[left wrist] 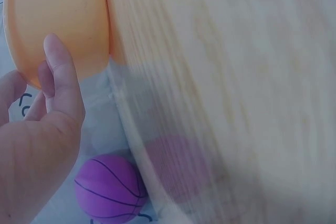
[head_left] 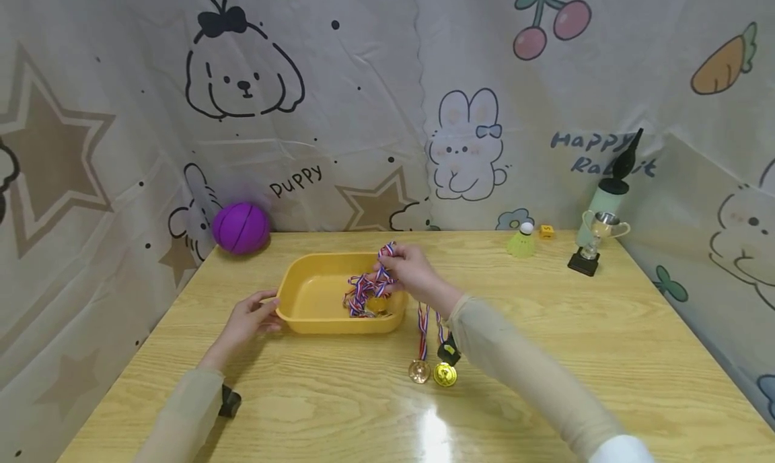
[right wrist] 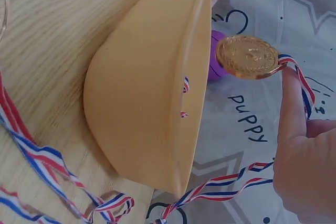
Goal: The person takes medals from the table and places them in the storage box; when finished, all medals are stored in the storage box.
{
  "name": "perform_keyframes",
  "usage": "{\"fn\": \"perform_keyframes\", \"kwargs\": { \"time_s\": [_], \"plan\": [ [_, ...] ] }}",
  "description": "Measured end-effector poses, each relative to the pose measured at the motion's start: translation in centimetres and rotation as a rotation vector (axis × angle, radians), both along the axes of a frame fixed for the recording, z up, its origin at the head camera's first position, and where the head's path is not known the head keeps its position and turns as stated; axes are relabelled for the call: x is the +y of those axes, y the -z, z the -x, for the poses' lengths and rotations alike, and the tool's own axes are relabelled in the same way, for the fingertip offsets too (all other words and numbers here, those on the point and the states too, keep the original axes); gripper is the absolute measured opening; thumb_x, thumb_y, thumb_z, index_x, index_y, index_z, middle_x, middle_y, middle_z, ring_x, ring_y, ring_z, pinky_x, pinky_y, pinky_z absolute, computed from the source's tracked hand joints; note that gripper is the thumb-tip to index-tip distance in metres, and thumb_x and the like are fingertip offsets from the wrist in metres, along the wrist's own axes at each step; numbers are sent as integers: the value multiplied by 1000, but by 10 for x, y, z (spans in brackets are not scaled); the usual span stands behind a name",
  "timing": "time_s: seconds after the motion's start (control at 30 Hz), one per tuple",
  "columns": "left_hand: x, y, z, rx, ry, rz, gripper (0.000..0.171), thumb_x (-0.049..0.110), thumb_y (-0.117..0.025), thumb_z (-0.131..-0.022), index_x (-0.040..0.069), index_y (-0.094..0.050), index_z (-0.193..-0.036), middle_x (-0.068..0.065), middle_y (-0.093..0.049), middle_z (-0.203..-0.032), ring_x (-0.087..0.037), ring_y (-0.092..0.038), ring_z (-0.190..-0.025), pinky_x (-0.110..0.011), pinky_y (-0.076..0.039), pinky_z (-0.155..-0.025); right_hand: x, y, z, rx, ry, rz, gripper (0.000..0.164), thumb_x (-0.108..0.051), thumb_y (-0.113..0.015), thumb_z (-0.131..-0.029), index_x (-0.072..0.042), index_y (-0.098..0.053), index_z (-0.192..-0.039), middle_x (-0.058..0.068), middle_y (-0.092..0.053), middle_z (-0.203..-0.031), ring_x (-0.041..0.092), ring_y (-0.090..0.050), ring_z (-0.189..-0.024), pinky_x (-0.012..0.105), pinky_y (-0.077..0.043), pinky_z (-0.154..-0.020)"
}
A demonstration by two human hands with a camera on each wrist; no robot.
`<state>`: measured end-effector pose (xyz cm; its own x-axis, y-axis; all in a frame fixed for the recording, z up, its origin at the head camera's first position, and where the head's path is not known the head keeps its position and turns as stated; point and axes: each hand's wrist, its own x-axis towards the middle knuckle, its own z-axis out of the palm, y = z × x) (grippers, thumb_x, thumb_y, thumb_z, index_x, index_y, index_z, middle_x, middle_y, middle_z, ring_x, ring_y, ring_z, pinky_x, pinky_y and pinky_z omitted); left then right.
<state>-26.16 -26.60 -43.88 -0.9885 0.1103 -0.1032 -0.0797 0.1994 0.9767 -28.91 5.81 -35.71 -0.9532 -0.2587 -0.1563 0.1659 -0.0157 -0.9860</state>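
A yellow plastic basin (head_left: 339,326) stands on the table. My left hand (head_left: 251,316) holds its left rim; the left wrist view shows fingers (left wrist: 64,77) against the basin wall. Above the basin's right end, my right hand (head_left: 418,271) pinches a red, white and blue medal ribbon (head_left: 385,251). A gold medal (right wrist: 249,57) hangs from that ribbon, beside the fingers in the right wrist view. More striped ribbons (head_left: 358,300) lie bunched inside the basin; any medals under them are hard to make out. In front of the basin's right end lie a bronze medal (head_left: 419,371) and another gold medal (head_left: 445,374).
A purple ball (head_left: 241,228) sits at the table's back left corner. Toward the back right stand a yellow-green shuttlecock (head_left: 521,241), a small yellow cube (head_left: 547,231), a trophy cup (head_left: 596,241) and a pale green pump (head_left: 604,200). A printed curtain (head_left: 375,113) hangs behind the table.
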Motion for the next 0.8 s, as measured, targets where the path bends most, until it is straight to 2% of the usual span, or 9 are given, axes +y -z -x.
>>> {"fn": "perform_keyframes", "kwargs": {
  "time_s": [0.07, 0.2, 0.33, 0.5, 0.63, 0.8],
  "plan": [
    [1, 0, 0, 3, -1, 0, 50, 16, -47, -102, -12, -32, -141, 0, -61, -85, -5, -65, -71, -21, -60, -70, -2, 0, 0, 3, -12, 0, 16, -8, -47, -101, 6, -52, -107, 9, -64, -93, 33, -66, -103, 24, -58, -54],
    [2, -1, 0, 7, -3, -1, 50, 16, -47, -102, -12, -32, -141, 0, -61, -85, -5, -64, -70, -20, -60, -70, -4, -7, 1, 33, -33, 12, 13, -9, -46, -101, 2, -52, -104, 10, -62, -95, 27, -70, -94, 26, -59, -57],
    [4, -2, 1, 12, -8, -6, 49, 15, -46, -102, -12, -32, -140, 0, -61, -84, -5, -64, -70, -20, -60, -69, -4, -20, 1, 87, -51, 16, 15, -8, -44, -102, 4, -52, -107, 9, -62, -95, 17, -70, -83, 29, -60, -60],
    [3, -1, 0, 14, -8, -5, 49, 14, -46, -102, -12, -32, -140, 0, -60, -84, -5, -64, -70, -21, -60, -70, -2, -31, -1, 120, -57, -6, 20, -9, -45, -102, 5, -53, -113, 9, -63, -97, 18, -71, -84, 29, -61, -60],
    [2, -1, 0, 13, -10, -2, 48, 15, -45, -102, -12, -32, -141, 1, -59, -85, -5, -64, -71, -21, -60, -70, -3, -31, -2, 115, -68, -10, 18, -8, -45, -101, 6, -53, -111, 10, -63, -97, 23, -71, -89, 28, -61, -60],
    [1, 0, 0, 5, -10, -1, 49, 15, -45, -103, -12, -31, -141, -1, -60, -86, -5, -64, -71, -20, -60, -70, -8, -20, 2, 87, -59, -10, 17, -7, -45, -101, 6, -55, -108, 9, -64, -94, 25, -71, -90, 27, -60, -57]
  ]
}}
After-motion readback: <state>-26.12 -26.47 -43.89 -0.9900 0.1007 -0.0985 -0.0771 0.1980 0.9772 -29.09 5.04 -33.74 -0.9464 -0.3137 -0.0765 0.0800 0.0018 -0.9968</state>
